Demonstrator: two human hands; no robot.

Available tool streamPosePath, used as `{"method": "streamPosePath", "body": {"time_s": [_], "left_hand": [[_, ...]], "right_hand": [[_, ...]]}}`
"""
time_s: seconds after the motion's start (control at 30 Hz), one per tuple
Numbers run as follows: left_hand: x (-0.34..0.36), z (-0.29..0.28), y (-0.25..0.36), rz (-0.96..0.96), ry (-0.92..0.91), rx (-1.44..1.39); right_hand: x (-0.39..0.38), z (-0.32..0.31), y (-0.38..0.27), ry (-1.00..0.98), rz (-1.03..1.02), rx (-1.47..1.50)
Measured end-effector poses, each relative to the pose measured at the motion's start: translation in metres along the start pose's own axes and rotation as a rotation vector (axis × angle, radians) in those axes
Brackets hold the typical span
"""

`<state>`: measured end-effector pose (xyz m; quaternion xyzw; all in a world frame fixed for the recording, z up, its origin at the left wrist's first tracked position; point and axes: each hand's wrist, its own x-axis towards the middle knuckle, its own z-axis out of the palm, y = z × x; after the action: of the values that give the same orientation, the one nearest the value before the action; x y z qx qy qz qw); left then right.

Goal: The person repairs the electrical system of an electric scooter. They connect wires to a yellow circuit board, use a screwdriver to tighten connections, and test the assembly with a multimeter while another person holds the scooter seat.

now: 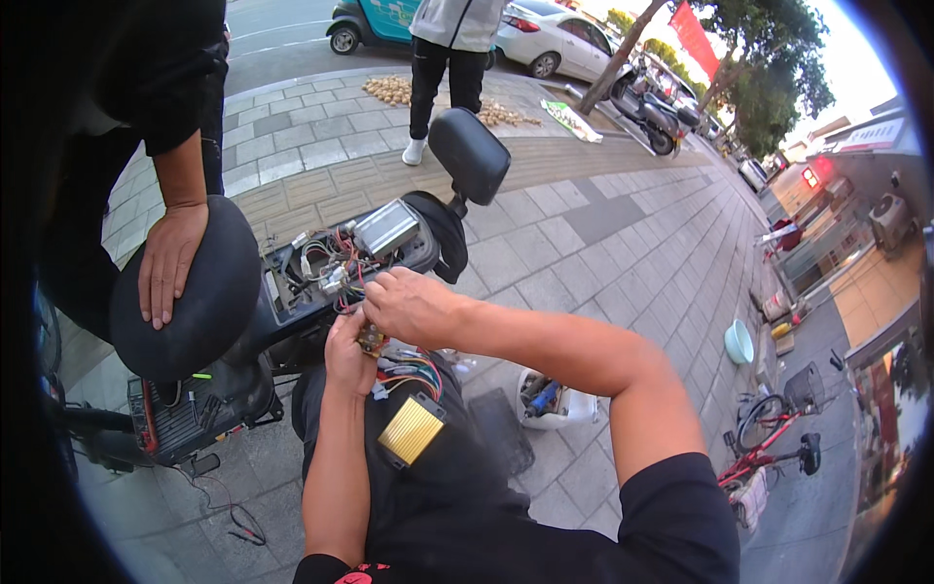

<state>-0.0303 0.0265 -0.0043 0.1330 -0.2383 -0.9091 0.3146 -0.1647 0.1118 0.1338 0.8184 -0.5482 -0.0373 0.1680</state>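
Both my hands meet over the lower edge of an electric scooter's opened body compartment (282, 310). The fingers of my left hand (348, 358) are closed round a small gold-coloured piece (371, 340), partly hidden. My right hand (413, 307) pinches beside it at the wire ends; what it grips is hidden by its fingers. Tangled wires with white connectors (336, 277) lie in the compartment, next to a silver finned controller box (387, 229). On my lap rests a gold finned controller (413, 429), its coloured wires (413, 368) running up towards my hands.
A co-worker's hand (175, 263) rests on the black scooter seat (190, 302). Tools lie on the footboard (199, 414). A black mirror (469, 156) sticks up ahead. A white tool bucket (574, 407) stands right of my knees, a cable with probes (243, 526) on the paving.
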Motion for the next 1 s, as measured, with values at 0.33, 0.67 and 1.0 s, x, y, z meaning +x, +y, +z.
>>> {"method": "streamPosePath", "body": {"time_s": [0.33, 0.67, 1.0], "left_hand": [[-0.004, -0.001, -0.002, -0.019, 0.008, 0.08], [-0.006, -0.007, 0.0, 0.044, -0.06, 0.039], [-0.003, 0.003, 0.013, 0.041, -0.03, 0.261]], "right_hand": [[-0.006, -0.002, 0.001, -0.001, -0.004, 0.181], [0.002, 0.027, -0.022, 0.134, 0.21, 0.191], [-0.179, 0.102, -0.01, 0.438, 1.257, 1.118]]}}
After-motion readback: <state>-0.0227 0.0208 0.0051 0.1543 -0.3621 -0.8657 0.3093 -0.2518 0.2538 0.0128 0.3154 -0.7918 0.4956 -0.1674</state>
